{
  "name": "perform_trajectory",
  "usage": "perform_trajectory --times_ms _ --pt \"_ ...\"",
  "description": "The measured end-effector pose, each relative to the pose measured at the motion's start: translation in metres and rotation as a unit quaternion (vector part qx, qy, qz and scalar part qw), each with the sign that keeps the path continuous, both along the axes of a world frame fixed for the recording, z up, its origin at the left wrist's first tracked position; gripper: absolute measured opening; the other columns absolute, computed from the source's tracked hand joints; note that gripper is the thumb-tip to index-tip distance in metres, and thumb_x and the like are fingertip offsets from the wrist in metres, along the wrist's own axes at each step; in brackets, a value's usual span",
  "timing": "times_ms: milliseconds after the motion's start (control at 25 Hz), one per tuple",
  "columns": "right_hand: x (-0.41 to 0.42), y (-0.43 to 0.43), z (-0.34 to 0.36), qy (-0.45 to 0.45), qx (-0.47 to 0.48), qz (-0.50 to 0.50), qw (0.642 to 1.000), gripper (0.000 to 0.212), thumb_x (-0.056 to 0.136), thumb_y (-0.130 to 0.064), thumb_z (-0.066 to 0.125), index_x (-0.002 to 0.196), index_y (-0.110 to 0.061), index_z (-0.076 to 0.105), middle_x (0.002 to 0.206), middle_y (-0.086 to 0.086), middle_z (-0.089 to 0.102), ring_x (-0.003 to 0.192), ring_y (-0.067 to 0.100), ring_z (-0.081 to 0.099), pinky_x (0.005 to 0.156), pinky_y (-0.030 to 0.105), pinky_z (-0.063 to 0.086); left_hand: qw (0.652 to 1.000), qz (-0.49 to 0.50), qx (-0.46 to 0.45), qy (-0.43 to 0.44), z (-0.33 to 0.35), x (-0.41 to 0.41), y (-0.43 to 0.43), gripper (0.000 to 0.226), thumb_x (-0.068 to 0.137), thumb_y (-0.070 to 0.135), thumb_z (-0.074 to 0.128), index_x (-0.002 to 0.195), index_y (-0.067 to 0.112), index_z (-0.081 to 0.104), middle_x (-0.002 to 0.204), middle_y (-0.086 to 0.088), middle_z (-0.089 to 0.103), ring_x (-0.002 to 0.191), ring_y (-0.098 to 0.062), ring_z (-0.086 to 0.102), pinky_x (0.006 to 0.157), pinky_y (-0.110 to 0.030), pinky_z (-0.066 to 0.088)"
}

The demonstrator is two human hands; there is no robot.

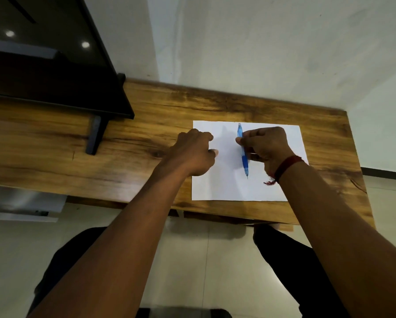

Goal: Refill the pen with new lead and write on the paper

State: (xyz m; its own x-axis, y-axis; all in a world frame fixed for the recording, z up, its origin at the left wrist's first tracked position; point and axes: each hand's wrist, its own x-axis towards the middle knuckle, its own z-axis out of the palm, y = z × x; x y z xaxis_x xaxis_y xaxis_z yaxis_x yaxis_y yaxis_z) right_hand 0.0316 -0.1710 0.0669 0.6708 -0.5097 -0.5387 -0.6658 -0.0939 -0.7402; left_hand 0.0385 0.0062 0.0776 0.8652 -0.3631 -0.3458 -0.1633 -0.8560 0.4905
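Note:
A white sheet of paper lies on the wooden desk. My right hand grips a blue transparent pen over the middle of the sheet, its thin tip pointing towards me and its cap end pointing away. The pen is slightly blurred. My left hand hovers or rests at the sheet's left edge with its fingers curled; whether it holds anything I cannot tell. No writing shows on the paper.
A black monitor on a dark stand occupies the desk's left part. A white wall rises behind the desk. My legs in dark trousers sit below the desk's near edge, above a tiled floor.

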Motion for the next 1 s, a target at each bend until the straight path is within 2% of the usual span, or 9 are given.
perform_trajectory --times_ms 160,280,480,680,1000 --pt "0.004 -0.005 -0.009 -0.007 -0.059 0.034 0.998 0.015 0.067 -0.009 0.086 0.075 -0.007 0.073 0.076 0.014 0.072 0.057 0.023 0.07 0.06 0.031 0.061 0.995 -0.057 0.08 0.026 -0.012 -0.002 0.001 0.053 0.096 0.036 0.052 0.144 0.019 0.036 0.153 -0.009 0.033 0.14 -0.031 0.028 0.107 -0.045 0.035" --pt "0.0 -0.01 -0.014 -0.004 -0.085 0.058 0.995 0.016 0.068 -0.009 0.085 0.076 -0.005 0.073 0.074 0.014 0.071 0.059 0.025 0.071 0.067 0.034 0.061 0.99 -0.084 0.103 0.035 -0.016 -0.006 -0.001 0.055 0.096 0.035 0.054 0.145 0.02 0.035 0.159 -0.007 0.021 0.144 -0.03 0.02 0.108 -0.045 0.032" --pt "-0.003 -0.011 -0.019 -0.006 -0.075 0.059 0.995 0.017 0.07 -0.013 0.085 0.08 -0.004 0.073 0.079 0.016 0.072 0.06 0.024 0.069 0.073 0.035 0.061 0.983 -0.125 0.13 0.033 -0.021 -0.01 -0.003 0.057 0.096 0.037 0.052 0.147 0.019 0.032 0.163 -0.006 0.007 0.148 -0.03 0.01 0.115 -0.048 0.025" --pt "0.0 -0.01 -0.025 -0.002 -0.093 0.06 0.994 0.021 0.069 -0.016 0.086 0.08 -0.004 0.074 0.079 0.014 0.073 0.069 0.029 0.073 0.077 0.036 0.06 0.976 -0.139 0.162 0.051 -0.024 -0.014 -0.004 0.066 0.098 0.043 0.044 0.153 0.022 0.014 0.164 -0.003 -0.007 0.149 -0.031 -0.008 0.116 -0.057 0.008" --pt "0.003 -0.015 -0.029 -0.009 -0.129 0.054 0.99 0.021 0.07 -0.023 0.085 0.07 -0.008 0.071 0.07 0.012 0.073 0.064 0.025 0.073 0.076 0.037 0.06 0.977 -0.121 0.168 0.045 -0.024 -0.01 -0.002 0.069 0.098 0.048 0.041 0.153 0.019 0.013 0.164 -0.003 -0.009 0.149 -0.03 -0.011 0.116 -0.058 0.006"
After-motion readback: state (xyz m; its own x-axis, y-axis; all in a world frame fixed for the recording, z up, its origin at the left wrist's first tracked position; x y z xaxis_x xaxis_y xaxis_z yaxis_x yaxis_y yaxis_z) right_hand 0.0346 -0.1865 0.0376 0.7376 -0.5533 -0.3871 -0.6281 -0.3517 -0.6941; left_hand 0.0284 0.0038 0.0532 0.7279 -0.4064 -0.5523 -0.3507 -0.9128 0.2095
